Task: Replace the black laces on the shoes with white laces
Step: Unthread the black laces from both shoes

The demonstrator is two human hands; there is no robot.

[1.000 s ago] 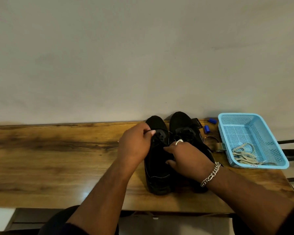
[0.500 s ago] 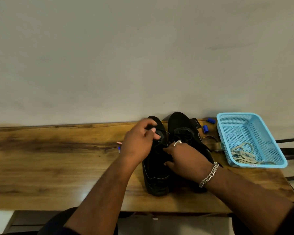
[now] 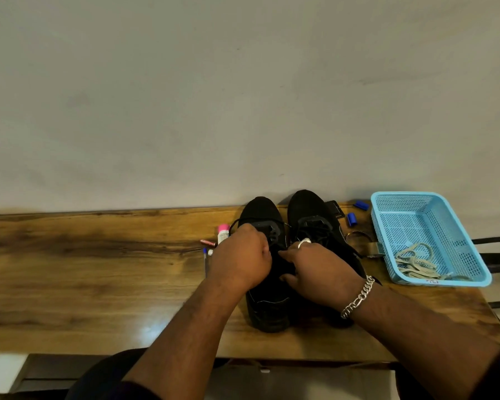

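Two black shoes are seen standing side by side near the far edge of the wooden table (image 3: 84, 272), toes pointed at the wall and heels toward the near edge. The black lace (image 3: 272, 222) of the left shoe (image 3: 267, 301) is seen as a thin loop arching over the forefoot, just beyond the knuckles of the left hand (image 3: 243, 259). That hand is curled over the shoe's left side with the fingers tucked under; a hold on the lace is suggested, but what is actually pinched cannot be told. The right hand (image 3: 319, 269), with a ring and a wrist chain, is laid across the throat of the same shoe, its fingers bent down toward the eyelets; its grasp cannot be told either.

The right shoe (image 3: 311, 210) is untouched and fully laced in black. The long axis of both shoes runs from the near edge to the far edge, so the lace would have to be drawn out crosswise, and the left hand is judged the nearer to the loose loop.

The white laces (image 3: 414, 262) are heaped in the near corner of a light blue basket (image 3: 401, 197) at the table's right end, well apart from both hands, on the right hand's side. Unlacing is judged barely begun.
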